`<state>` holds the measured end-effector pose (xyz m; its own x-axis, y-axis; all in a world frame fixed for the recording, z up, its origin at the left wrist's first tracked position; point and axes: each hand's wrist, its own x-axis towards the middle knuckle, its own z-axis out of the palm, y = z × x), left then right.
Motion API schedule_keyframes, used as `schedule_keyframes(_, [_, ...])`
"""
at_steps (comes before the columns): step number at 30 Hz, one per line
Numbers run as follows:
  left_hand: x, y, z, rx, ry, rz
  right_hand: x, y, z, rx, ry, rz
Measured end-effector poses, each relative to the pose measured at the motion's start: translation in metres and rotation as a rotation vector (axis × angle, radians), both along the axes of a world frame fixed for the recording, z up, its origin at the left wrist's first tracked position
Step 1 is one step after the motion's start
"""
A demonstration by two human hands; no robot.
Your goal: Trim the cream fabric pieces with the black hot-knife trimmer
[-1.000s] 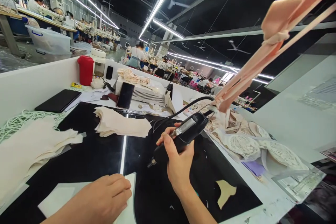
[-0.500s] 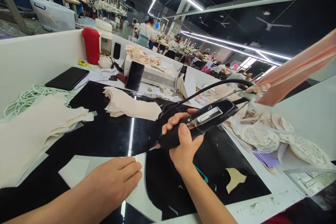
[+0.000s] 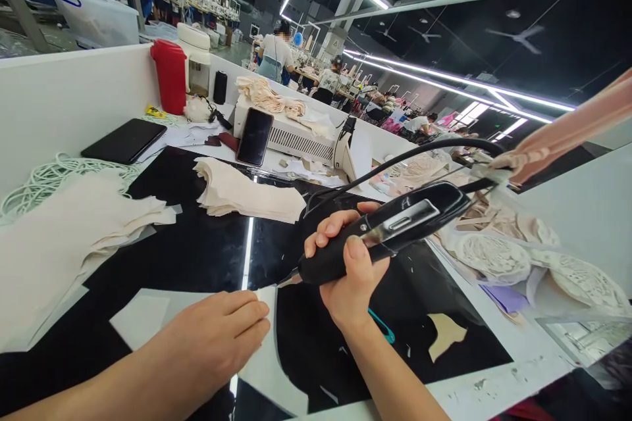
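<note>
My right hand wraps around a black corded handheld tool, its thumb along the near side. The tool's narrow metal tip points down and left and meets the upper edge of a pale fabric piece. My left hand is closed at that edge, fingers together on the piece, close to the tip; the thumb is hidden. The piece lies on a glossy black board. A pink cloth strip is tied around the cord end of the tool.
Cream fabric stacks lie at left and behind. A phone leans on a vented white box. Lace cups lie at right, a beige scrap nearer. A black cable arches behind. People sit farther off.
The tool's tip has moved slightly left, onto the fabric's edge. My left hand has barely moved. The pink strip and the tool's cord end sit a little farther right.
</note>
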<state>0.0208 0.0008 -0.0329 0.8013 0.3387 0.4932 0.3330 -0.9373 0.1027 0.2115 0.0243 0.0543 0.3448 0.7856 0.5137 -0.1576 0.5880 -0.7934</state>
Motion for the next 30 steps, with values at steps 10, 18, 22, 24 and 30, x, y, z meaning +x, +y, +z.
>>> schedule_keyframes(10, [0.006,0.025,0.030,-0.301,0.086,0.156,0.002,0.001,-0.001,-0.007,0.011,-0.030])
schedule_keyframes(18, [0.014,0.033,0.036,-0.624,0.133,0.269,0.005,0.002,-0.008,0.042,0.042,0.055])
schedule_keyframes(22, [0.012,0.032,0.033,-0.693,0.109,0.278,0.005,0.003,-0.010,0.055,0.072,0.097])
schedule_keyframes(24, [0.010,0.032,0.031,-0.700,0.098,0.271,0.004,0.003,-0.010,0.061,0.089,0.106])
schedule_keyframes(30, [0.007,0.036,0.027,-0.697,0.063,0.245,-0.002,0.004,-0.010,0.065,0.121,0.149])
